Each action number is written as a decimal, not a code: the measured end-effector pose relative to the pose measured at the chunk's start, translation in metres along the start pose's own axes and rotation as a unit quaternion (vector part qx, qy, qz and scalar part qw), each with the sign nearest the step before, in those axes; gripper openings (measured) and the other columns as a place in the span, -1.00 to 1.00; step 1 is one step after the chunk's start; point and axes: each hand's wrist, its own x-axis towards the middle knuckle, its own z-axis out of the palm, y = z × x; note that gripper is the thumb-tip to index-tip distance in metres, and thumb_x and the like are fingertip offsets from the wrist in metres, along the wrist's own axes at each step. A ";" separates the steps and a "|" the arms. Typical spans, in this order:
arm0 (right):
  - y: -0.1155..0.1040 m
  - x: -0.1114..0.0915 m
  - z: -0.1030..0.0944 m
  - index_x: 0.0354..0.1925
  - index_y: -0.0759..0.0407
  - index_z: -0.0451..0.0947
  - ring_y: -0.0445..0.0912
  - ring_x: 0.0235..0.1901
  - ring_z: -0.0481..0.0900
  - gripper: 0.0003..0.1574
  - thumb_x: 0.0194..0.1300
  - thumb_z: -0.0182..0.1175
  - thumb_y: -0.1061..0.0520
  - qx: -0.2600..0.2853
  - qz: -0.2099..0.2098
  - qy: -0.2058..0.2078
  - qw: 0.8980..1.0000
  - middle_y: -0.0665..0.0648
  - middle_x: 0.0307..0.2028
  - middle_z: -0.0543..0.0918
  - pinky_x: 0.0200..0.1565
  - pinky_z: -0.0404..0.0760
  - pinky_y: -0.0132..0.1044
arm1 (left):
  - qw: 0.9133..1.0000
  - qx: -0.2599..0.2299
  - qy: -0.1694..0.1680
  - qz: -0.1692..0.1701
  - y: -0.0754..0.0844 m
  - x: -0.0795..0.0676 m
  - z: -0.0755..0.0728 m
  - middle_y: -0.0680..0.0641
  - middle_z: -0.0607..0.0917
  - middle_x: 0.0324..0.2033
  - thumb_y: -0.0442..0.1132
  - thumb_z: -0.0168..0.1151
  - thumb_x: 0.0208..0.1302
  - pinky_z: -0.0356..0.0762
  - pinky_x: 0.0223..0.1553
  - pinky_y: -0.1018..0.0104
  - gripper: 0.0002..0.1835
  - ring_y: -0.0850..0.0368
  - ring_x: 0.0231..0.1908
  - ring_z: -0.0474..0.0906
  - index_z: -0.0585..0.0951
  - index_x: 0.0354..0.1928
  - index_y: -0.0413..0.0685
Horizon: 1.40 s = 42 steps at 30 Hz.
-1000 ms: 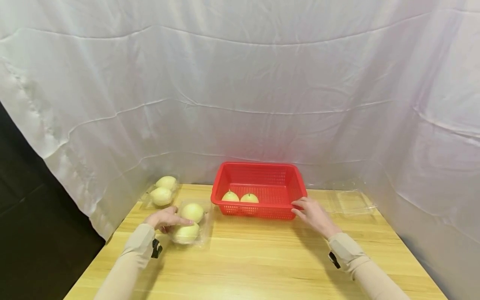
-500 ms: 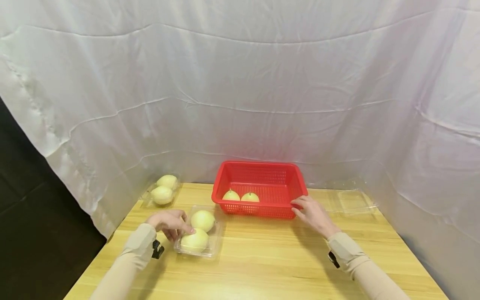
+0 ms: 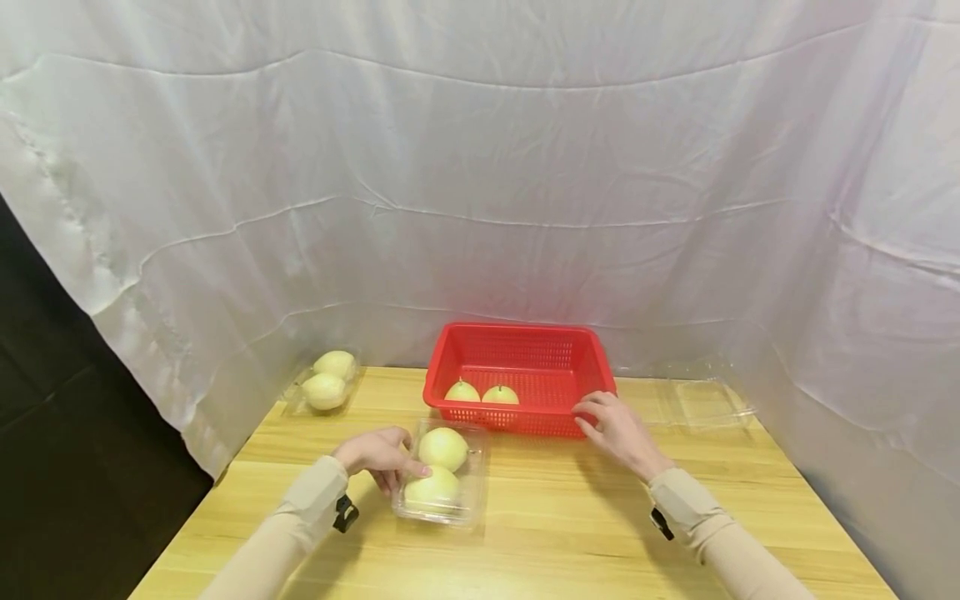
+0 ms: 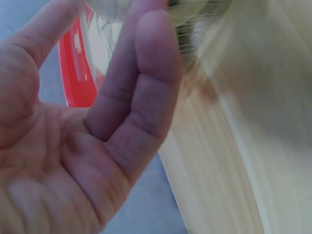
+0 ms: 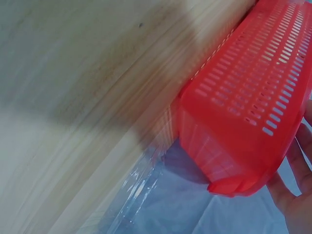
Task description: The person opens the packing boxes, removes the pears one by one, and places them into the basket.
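In the head view, my left hand (image 3: 382,458) holds a clear plastic container (image 3: 472,492) by its left side, thumb over the top. Two pale yellow pears (image 3: 442,450) lie inside it. The left wrist view shows my left palm (image 4: 63,151) and curled fingers, with the container's edge partly hidden behind them. My right hand (image 3: 618,429) is at the front right corner of the red plastic basket (image 3: 555,422), its fingers loosely bent by the rim. In the right wrist view the fingers (image 5: 297,156) are beside that rim. Two more pears (image 3: 500,395) sit at the basket's front left.
Another clear container with two pears (image 3: 325,391) stands at the back left of the wooden table (image 3: 540,533). A clear plastic container (image 3: 705,404) without fruit lies at the back right. White cloth (image 3: 480,167) hangs behind and at the sides.
My left hand has moved the clear container with its two pears to the right, in front of the basket. My right hand has shifted slightly left; the basket stays in place.
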 end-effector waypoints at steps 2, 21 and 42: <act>-0.002 0.000 0.001 -0.23 0.19 0.72 0.01 -0.19 0.60 -0.76 0.04 0.44 0.26 -0.002 -0.005 0.003 1.000 0.12 -0.24 0.68 -0.11 0.62 -0.07 | 1.000 -0.012 -0.006 0.010 0.004 0.002 0.006 -0.19 0.67 -0.57 -0.01 0.44 0.13 0.67 -0.49 0.15 -0.44 0.10 -0.68 0.65 0.39 -0.07 -0.25; -0.034 -0.003 0.014 -0.32 0.03 0.71 -0.12 -0.20 0.60 -0.81 0.02 0.47 0.17 0.001 -0.106 -0.012 0.994 -0.05 -0.29 0.68 -0.12 0.57 -0.14 | 0.993 -0.089 -0.018 0.081 0.032 0.025 0.059 -0.19 0.70 -0.50 -0.04 0.40 0.19 0.69 -0.39 0.00 -0.33 0.02 -0.62 0.70 0.36 0.12 -0.40; -0.114 -0.005 0.015 0.28 -0.10 0.42 0.03 0.22 0.40 0.02 0.03 0.12 -0.65 -0.014 -0.026 -0.232 0.972 0.12 0.22 0.45 0.01 0.56 0.16 | 0.985 -0.073 -0.050 0.151 0.024 0.020 0.066 -0.13 0.69 -0.27 -0.12 0.34 0.25 0.67 -0.34 0.12 -0.07 -0.03 -0.39 0.70 0.04 0.50 -0.21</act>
